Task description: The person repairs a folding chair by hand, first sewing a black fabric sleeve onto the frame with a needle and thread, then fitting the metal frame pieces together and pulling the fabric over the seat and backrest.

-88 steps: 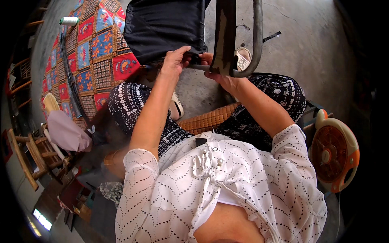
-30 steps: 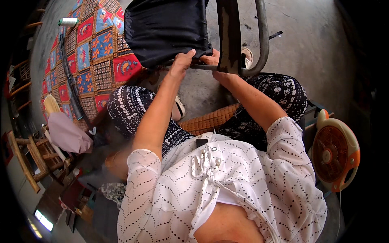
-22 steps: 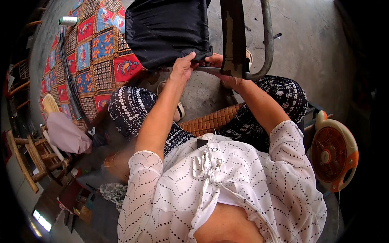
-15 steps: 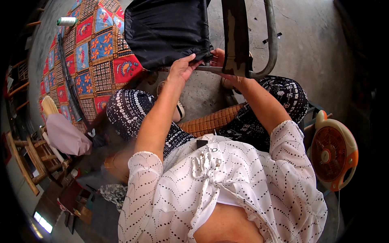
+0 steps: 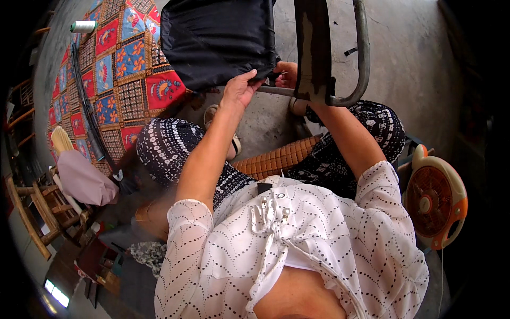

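A black, shiny fabric panel (image 5: 218,45), stretched like a chair seat, lies in front of me. At its near right corner my left hand (image 5: 241,87) is closed on the fabric edge, thumb on top. My right hand (image 5: 287,75) is closed at the same corner, its bent fingers against the black fabric. A grey bent metal tube frame (image 5: 363,53) runs beside the panel, its lower bar passing near both hands. Across my right wrist stands a dark flat armrest-like piece (image 5: 312,48) with worn patches, hiding part of that arm.
On the left spreads a red and blue patterned cloth (image 5: 125,69), bearing a spool of white thread (image 5: 84,26) and a long dark strip (image 5: 87,101). An orange and white fan (image 5: 433,199) stands at my right. Wooden stools (image 5: 45,212) are at the far left.
The tube frame and armrest-like piece have shifted slightly right. More of my right hand's fingers show now, while my left hand keeps its place at the corner.
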Motion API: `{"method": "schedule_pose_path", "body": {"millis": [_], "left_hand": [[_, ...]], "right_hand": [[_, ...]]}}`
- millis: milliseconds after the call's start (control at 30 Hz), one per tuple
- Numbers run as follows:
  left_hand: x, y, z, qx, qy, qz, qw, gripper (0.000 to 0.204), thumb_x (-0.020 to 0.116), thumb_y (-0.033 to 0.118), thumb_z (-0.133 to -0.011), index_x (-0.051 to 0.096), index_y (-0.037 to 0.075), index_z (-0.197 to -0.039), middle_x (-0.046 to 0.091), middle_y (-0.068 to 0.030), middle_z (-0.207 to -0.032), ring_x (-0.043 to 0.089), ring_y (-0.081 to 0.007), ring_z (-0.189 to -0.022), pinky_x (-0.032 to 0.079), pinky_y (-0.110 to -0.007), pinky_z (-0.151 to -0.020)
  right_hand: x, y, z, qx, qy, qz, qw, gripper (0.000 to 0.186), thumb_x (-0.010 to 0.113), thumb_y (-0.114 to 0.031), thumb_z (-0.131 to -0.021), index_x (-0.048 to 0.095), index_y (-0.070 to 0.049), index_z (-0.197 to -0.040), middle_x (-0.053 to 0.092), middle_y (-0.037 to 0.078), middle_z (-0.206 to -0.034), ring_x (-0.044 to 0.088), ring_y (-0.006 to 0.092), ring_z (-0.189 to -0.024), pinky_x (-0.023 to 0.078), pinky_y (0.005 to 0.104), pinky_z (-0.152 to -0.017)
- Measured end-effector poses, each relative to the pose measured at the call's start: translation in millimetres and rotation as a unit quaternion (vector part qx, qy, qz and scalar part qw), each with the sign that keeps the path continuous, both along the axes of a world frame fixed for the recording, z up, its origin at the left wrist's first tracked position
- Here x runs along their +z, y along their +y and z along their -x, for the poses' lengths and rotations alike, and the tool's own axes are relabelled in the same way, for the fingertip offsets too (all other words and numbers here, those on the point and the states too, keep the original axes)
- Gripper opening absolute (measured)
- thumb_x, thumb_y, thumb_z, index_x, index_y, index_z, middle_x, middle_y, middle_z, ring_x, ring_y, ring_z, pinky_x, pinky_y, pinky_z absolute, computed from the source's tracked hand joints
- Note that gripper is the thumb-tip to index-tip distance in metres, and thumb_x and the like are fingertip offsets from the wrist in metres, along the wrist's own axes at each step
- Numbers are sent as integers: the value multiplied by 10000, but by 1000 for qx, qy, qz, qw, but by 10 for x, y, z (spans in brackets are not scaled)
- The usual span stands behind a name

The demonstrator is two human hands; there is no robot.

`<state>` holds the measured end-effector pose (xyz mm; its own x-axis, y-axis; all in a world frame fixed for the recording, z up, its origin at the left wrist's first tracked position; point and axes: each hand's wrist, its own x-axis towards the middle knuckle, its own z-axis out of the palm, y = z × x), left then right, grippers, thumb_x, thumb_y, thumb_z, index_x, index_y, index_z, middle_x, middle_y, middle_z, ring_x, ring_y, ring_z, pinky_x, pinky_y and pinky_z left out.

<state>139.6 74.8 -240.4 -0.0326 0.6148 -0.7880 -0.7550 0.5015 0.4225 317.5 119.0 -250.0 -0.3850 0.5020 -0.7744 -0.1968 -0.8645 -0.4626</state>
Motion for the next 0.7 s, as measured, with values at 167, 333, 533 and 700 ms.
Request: {"method": "schedule_pose_path", "body": {"millis": [167,333,533,700], "left_hand": [[-156,-63,66,-8,-6,28,1000,217,601,-105,-766,553,-72,-975,570,-150,-1023,572,-263,-949,498,-375,-889],[-317,-163,157,-32,-35,-14,999,127,601,-128,-724,585,-38,-813,587,-128,-884,572,-235,-863,481,-345,-862],[-455,-106,107,-34,40,-3,999,130,610,-137,-670,589,-29,-739,594,-121,-809,593,-236,-775,509,-345,-781],[-471,-78,70,-48,92,5,995,111,614,-124,-671,601,-29,-724,601,-132,-812,608,-250,-769,529,-375,-744]], "right_hand": [[-394,-76,2,-45,5,48,998,118,548,-93,-815,535,18,-855,579,87,-785,552,139,-586,490,215,-538],[-788,-20,-138,-7,205,198,959,114,613,-52,-802,541,37,-812,583,106,-736,593,174,-590,519,235,-528],[-653,-248,-82,-114,205,34,971,134,613,61,-802,516,-27,-776,576,88,-721,587,181,-625,517,257,-594],[-672,-282,-105,-95,207,44,973,146,641,28,-790,525,-53,-823,577,69,-762,585,184,-647,515,289,-616]]}}
